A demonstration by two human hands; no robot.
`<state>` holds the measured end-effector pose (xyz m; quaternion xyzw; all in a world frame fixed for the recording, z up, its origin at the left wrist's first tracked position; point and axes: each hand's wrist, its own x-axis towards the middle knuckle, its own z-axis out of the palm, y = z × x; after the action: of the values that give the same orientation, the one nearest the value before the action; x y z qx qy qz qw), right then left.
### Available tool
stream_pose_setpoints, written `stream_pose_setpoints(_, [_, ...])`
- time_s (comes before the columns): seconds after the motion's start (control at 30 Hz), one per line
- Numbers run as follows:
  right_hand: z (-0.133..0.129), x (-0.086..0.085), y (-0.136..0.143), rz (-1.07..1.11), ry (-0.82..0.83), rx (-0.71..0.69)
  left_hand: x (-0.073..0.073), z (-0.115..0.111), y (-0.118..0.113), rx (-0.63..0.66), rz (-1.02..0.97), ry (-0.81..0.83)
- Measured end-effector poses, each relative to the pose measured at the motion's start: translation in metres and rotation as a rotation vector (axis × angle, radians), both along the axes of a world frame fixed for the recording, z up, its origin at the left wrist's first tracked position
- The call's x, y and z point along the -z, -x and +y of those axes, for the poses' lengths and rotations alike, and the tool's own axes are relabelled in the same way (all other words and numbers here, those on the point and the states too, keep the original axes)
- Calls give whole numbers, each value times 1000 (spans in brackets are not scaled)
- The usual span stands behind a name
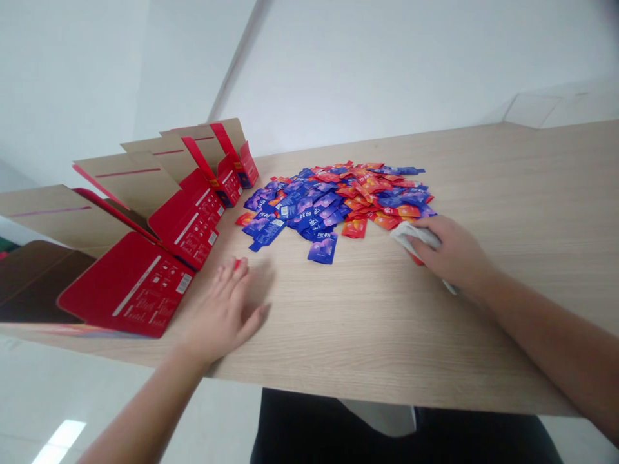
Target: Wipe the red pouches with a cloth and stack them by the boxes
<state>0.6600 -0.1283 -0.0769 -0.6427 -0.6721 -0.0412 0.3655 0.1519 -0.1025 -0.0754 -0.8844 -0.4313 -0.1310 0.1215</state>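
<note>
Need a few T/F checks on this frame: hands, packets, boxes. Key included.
1. The right hand holds a white cloth. True.
2. Every packet in the pile is blue. False: blue and red packets are mixed together.
3. Red boxes stand to the left of the pile. True.
4. The left hand is buried in the pile. False: it is palm down, apart from the pile and beside the boxes.
5. A barcode shows on the nearest box. True.
6. Every box is closed. False: the nearest one stands open.
</note>
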Motion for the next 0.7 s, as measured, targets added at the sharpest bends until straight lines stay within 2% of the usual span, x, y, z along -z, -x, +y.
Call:
stream_pose_setpoints(0.07, [0,-11,-5,123,-55,125,-3,-10,-24,184,88,42])
stream_pose_setpoints(0.13, [1,-17,-13,266,-85,238,-4,-19,-59,316,133,119])
stream_pose_setpoints(0.2, [3,-19,-22,463,-121,321,-1,-26,-105,415,113,215])
stream_pose_setpoints(0.27, [6,-20,-32,734,-174,342,4,-30,-161,501,52,329])
stream_pose_setpoints(0.37, [9,-21,-42,1074,-216,304,13,-29,-252,539,-83,401])
stream_pose_setpoints(0.43, [8,-22,-46,1171,-207,275,16,-23,-307,582,-94,394])
stream_pose_setpoints(0.5, [7,-23,-49,1202,-189,259,17,-15,-350,543,-83,374])
stream_pose_setpoints(0.57, [6,-23,-52,1204,-173,257,15,-8,-374,506,-27,384])
stream_pose_setpoints(0.6, [6,-22,-53,1196,-168,258,14,-6,-378,502,-5,386])
stream_pose_setpoints(0.7, [4,-18,-55,1119,-141,247,8,-11,-365,557,7,375])
